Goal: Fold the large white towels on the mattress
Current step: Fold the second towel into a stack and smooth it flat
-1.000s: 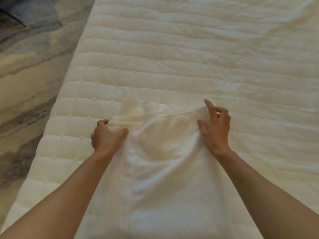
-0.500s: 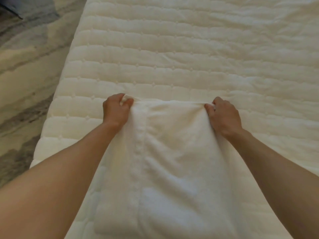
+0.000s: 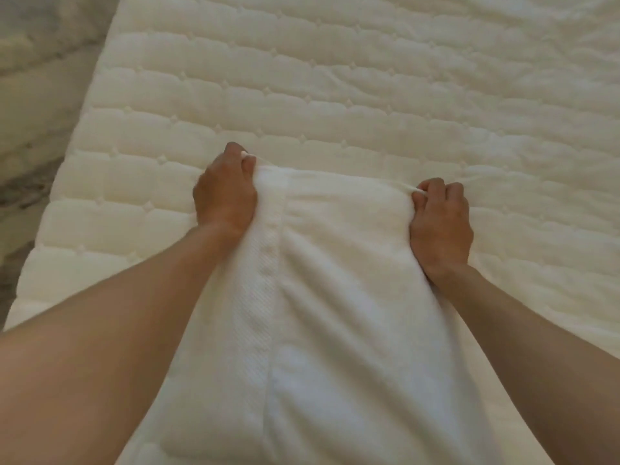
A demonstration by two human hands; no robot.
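A large white towel (image 3: 335, 297) lies lengthwise on the quilted white mattress (image 3: 335, 95), running from the bottom of the view up to its middle. A woven band runs along the towel's left part. My left hand (image 3: 224, 196) grips the towel's far left corner with curled fingers. My right hand (image 3: 441, 223) pinches the far right corner. The far edge is stretched between both hands, just above the mattress surface.
The mattress's left edge (image 3: 77, 156) borders a grey-and-beige marbled floor (image 3: 33, 95). Bare quilted mattress extends beyond the towel and to its right.
Both hands have carried the towel's edge away from me, farther up the mattress, and closed tightly on its corners. The towel now lies longer and flatter.
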